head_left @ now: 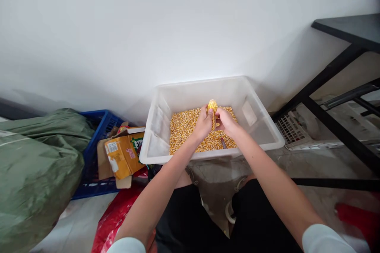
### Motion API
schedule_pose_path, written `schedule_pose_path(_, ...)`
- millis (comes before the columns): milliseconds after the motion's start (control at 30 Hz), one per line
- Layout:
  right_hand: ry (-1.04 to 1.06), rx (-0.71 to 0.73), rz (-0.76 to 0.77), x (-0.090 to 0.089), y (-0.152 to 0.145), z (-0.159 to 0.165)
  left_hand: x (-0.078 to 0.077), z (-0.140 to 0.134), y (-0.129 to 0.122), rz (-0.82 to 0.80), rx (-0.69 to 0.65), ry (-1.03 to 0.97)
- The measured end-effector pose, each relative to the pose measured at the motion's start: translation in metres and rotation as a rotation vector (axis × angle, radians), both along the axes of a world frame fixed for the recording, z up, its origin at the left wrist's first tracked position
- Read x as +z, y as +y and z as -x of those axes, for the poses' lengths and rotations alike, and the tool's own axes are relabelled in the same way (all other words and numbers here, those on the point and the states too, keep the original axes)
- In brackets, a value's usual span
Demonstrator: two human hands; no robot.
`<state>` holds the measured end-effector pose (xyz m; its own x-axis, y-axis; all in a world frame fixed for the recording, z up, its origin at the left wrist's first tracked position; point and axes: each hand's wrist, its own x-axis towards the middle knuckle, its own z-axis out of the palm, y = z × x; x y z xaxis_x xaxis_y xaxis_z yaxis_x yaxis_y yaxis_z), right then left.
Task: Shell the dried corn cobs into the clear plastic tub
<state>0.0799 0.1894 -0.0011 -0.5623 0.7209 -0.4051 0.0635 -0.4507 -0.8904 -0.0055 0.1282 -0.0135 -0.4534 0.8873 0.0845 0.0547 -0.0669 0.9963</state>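
Observation:
An ear of corn point(212, 106) with yellow kernels stands nearly upright between my two hands. My left hand point(203, 121) is wrapped round its left side, the thumb lying along the front. From the right, my right hand point(225, 120) is closed against the ear, its fingertips on the kernels and partly hidden. Both hands are over a white plastic tub point(204, 80). Loose corn kernels point(185, 132) cover the tub's bottom. Near the front wall a thin tool with a dark reddish handle point(223, 143) lies on the kernels; its kind is unclear.
Left of the tub stands a blue crate point(103, 126) with torn cardboard boxes point(126, 156) and a green sack point(38, 166) against it. Red plastic point(118, 209) lies on the floor. A black metal frame point(326, 126) and a white basket point(292, 129) are at the right.

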Motion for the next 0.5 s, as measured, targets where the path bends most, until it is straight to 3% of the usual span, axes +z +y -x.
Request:
schedule_pose_path(300, 0.002, 0.013, -0.028, -0.0002, -0.0006, 0.0002, 0.0011, 0.0003, -0.0009, 0.001, 0.005, -0.027)
schedule_pose_path(500, 0.063, 0.017, 0.036, 0.0016, -0.0002, -0.0026, 0.0044, -0.0006, -0.0008, 0.035, -0.017, -0.091)
